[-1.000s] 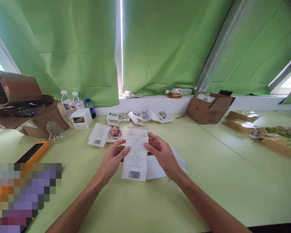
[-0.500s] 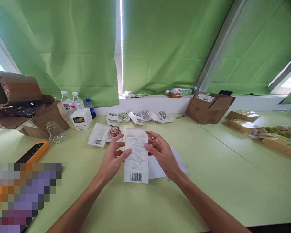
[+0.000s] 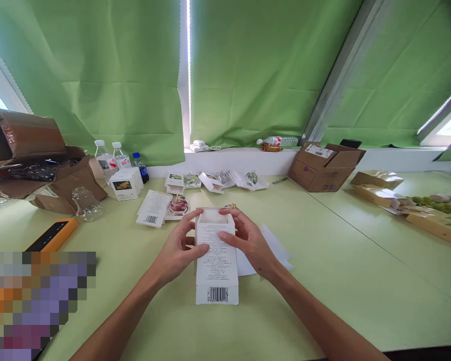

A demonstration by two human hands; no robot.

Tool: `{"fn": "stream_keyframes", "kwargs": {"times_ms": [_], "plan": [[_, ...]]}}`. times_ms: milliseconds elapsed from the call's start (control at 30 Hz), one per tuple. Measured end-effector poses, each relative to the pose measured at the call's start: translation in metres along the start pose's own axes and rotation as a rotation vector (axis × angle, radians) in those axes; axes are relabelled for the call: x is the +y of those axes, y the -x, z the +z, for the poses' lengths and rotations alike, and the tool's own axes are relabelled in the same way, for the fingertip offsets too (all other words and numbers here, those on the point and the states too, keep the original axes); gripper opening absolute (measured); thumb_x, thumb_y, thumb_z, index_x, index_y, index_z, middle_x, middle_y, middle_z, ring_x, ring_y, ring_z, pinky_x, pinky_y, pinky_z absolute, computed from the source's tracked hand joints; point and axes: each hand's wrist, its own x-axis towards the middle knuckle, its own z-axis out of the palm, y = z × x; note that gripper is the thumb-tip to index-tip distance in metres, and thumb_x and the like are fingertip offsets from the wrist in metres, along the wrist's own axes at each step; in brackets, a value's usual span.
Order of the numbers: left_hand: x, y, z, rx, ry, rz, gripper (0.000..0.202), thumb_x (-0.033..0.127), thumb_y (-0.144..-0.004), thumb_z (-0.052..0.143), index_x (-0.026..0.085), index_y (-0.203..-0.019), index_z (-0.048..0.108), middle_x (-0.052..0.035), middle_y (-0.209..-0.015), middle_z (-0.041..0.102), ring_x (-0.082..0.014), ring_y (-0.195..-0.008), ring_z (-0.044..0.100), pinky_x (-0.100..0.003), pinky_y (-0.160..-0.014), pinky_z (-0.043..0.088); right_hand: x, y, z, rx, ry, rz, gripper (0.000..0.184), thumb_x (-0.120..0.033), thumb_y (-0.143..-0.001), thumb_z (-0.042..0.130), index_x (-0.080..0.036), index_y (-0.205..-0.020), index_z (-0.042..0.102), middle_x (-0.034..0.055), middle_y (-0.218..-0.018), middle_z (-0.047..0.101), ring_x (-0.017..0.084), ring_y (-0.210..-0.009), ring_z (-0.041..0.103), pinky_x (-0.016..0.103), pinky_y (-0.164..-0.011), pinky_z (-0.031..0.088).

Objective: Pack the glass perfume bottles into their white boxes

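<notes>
Between my two hands is a white carton (image 3: 217,265) with printed text and a barcode at its near end; its far end has an open flap. My left hand (image 3: 182,240) grips its left edge, thumb on the printed face. My right hand (image 3: 244,233) holds the right edge the same way, fingers at the far end. Beneath and to the right lies a white paper sheet (image 3: 274,250). Just beyond the carton shows the gold top of a glass ornament (image 3: 231,206), mostly hidden. A red-filled glass ornament (image 3: 178,204) rests beside a flattened white carton (image 3: 153,208).
Several opened white boxes with glass ornaments (image 3: 251,176) line the back. Left stand white boxes (image 3: 126,183), bottles (image 3: 104,163), a clear plastic jar (image 3: 86,204) and an orange power strip (image 3: 52,238). A cardboard box (image 3: 323,168) and opened cartons (image 3: 436,228) are at right.
The carton has come nearer to me and slightly right. Both hands have shifted with it, and their fingers now reach over its far end.
</notes>
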Motion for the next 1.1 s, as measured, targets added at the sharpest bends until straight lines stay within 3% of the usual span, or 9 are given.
{"fn": "stream_keyframes", "kwargs": {"times_ms": [233, 533, 767, 900, 1000, 1100], "plan": [[0.001, -0.003, 0.002, 0.148, 0.076, 0.014, 0.059, 0.033, -0.080, 0.067, 0.031, -0.128, 0.034, -0.0078, -0.115, 0.059, -0.0205, -0.084, 0.066, -0.039, -0.073, 0.056, 0.000, -0.003, -0.001, 0.092, -0.013, 0.019, 0.040, -0.037, -0.078, 0.070, -0.027, -0.107, 0.045, 0.0032, -0.104, 0.062, 0.020, -0.082, 0.066, 0.036, -0.069, 0.056], [0.001, -0.007, 0.002, 0.314, 0.116, 0.085, 0.061, 0.034, -0.076, 0.070, 0.027, -0.127, 0.037, -0.0102, -0.113, 0.061, -0.0250, -0.085, 0.068, -0.039, -0.067, 0.057, 0.009, -0.007, -0.003, 0.130, 0.042, -0.001, 0.060, -0.039, -0.076, 0.071, -0.028, -0.126, 0.040, 0.0055, -0.106, 0.062, 0.022, -0.083, 0.067, 0.041, -0.070, 0.059], [0.001, -0.008, -0.002, 0.455, 0.042, 0.118, 0.054, 0.038, -0.076, 0.069, 0.025, -0.122, 0.044, -0.0102, -0.120, 0.058, -0.0216, -0.088, 0.066, -0.034, -0.069, 0.056, 0.009, -0.007, -0.002, 0.123, 0.096, 0.007, 0.063, -0.040, -0.077, 0.069, -0.024, -0.131, 0.040, 0.0089, -0.106, 0.065, 0.023, -0.081, 0.069, 0.042, -0.070, 0.060], [-0.001, -0.009, -0.006, 0.524, 0.026, 0.127, 0.055, 0.040, -0.076, 0.069, 0.026, -0.124, 0.044, -0.0101, -0.121, 0.058, -0.0229, -0.093, 0.065, -0.032, -0.067, 0.055, 0.008, -0.006, -0.001, 0.096, 0.149, 0.009, 0.054, -0.041, -0.079, 0.066, -0.021, -0.126, 0.047, 0.0106, -0.107, 0.066, 0.022, -0.079, 0.069, 0.042, -0.071, 0.059], [-0.003, -0.010, -0.007, 0.524, 0.022, 0.125, 0.061, 0.040, -0.076, 0.069, 0.026, -0.129, 0.042, -0.0107, -0.125, 0.056, -0.0232, -0.095, 0.065, -0.033, -0.071, 0.055, 0.008, -0.004, 0.000, 0.054, 0.199, -0.007, 0.051, -0.039, -0.081, 0.065, -0.023, -0.126, 0.050, 0.0107, -0.112, 0.065, 0.022, -0.083, 0.068, 0.042, -0.072, 0.059], [-0.001, -0.010, -0.006, 0.405, 0.043, 0.100, 0.058, 0.040, -0.078, 0.067, 0.025, -0.130, 0.046, -0.0100, -0.130, 0.054, -0.0251, -0.102, 0.062, -0.035, -0.079, 0.054, 0.010, -0.002, 0.002, 0.052, 0.322, -0.069, 0.050, -0.038, -0.082, 0.063, -0.026, -0.129, 0.050, 0.0097, -0.117, 0.063, 0.022, -0.087, 0.067, 0.043, -0.076, 0.059]]}}
